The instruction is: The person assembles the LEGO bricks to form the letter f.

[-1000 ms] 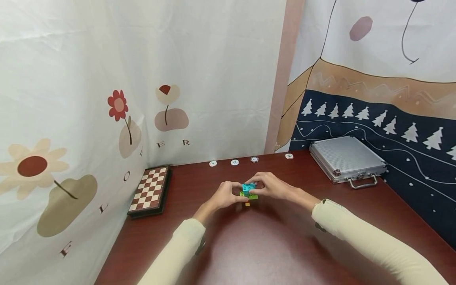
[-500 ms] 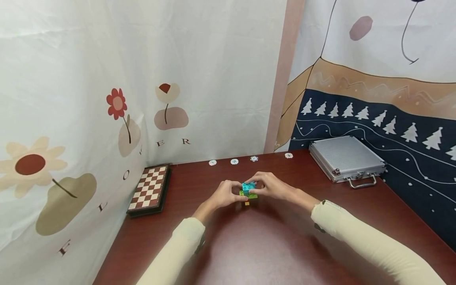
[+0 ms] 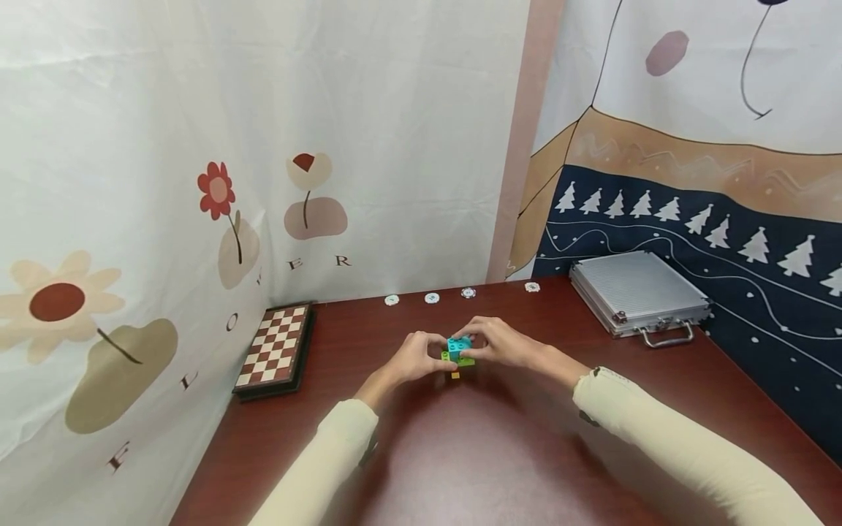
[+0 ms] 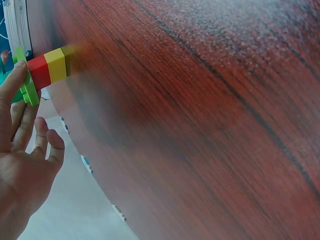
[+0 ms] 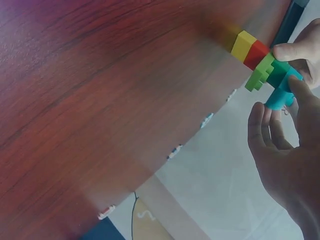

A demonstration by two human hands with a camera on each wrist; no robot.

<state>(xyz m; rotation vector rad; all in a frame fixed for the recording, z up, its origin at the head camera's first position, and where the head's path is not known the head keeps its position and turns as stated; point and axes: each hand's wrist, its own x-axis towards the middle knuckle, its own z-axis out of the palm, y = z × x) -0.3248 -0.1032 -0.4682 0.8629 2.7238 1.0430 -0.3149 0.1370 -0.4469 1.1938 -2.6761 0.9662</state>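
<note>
Brick stack stands upright on the table, well in front of the row of poker chips, its long axis vertical: yellow at the foot, red, green plate, teal block on top. Left hand sits just left of it, fingertips pinching the green plate. Right hand comes in from the right, fingers curled round the teal block. Both hands equally close, wrists low over the table.
</note>
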